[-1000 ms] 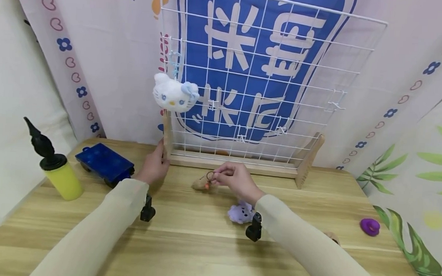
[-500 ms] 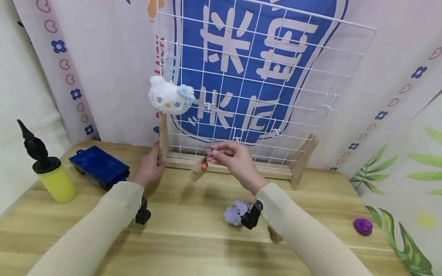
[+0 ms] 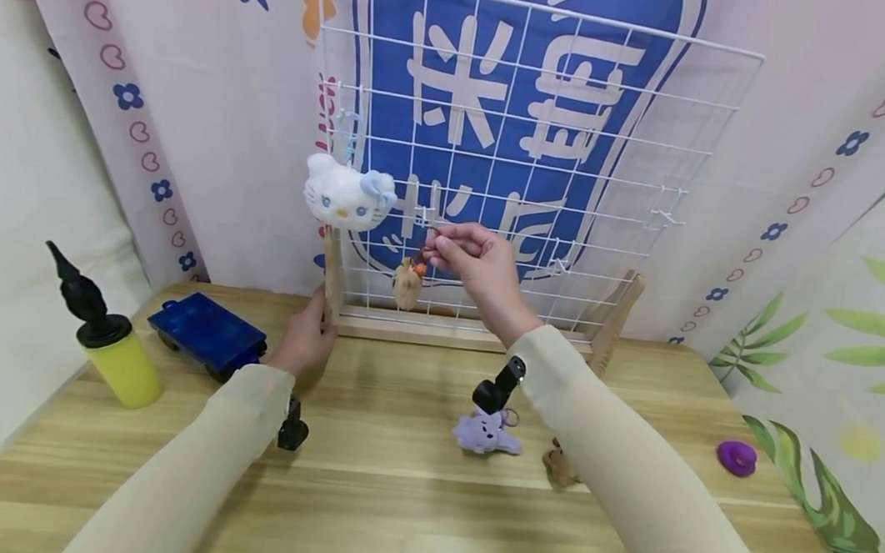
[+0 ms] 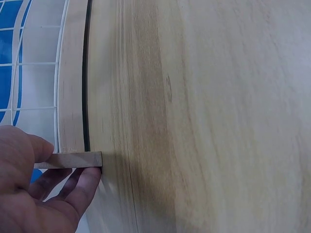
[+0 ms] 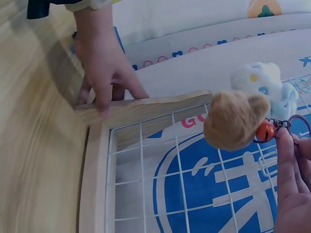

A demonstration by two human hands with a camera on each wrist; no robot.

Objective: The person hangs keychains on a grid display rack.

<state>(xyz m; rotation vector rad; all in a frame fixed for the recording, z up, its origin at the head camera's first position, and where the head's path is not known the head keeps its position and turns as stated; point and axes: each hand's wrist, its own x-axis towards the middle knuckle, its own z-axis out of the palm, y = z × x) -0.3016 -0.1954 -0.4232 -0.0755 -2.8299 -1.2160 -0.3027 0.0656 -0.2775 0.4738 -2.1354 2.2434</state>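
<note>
My right hand [image 3: 480,270] pinches the ring of a brown plush keychain [image 3: 407,287] with an orange bell [image 5: 266,131]. The plush hangs in front of the white wire grid rack, just below a small white hook [image 3: 424,216]. At the rack's left end, my left hand [image 3: 306,336] grips the wooden side foot [image 4: 80,159], thumb on one face and fingers on the other. A white cat-head plush [image 3: 349,196] hangs from the grid's left side. On the table lie a lavender plush keychain [image 3: 482,434] and another brown plush [image 3: 558,466], partly hidden by my right sleeve.
Further white hooks [image 3: 559,264] sit on the grid's right half. A blue toy cart [image 3: 210,331] and a yellow pump with a black nozzle [image 3: 122,368] stand at the table's left. At far right lies a purple toy hat [image 3: 737,457]. A printed curtain hangs behind the rack.
My right hand has lifted the brown plush keychain from the table up to the grid near a hook. My left hand stays on the wooden foot.
</note>
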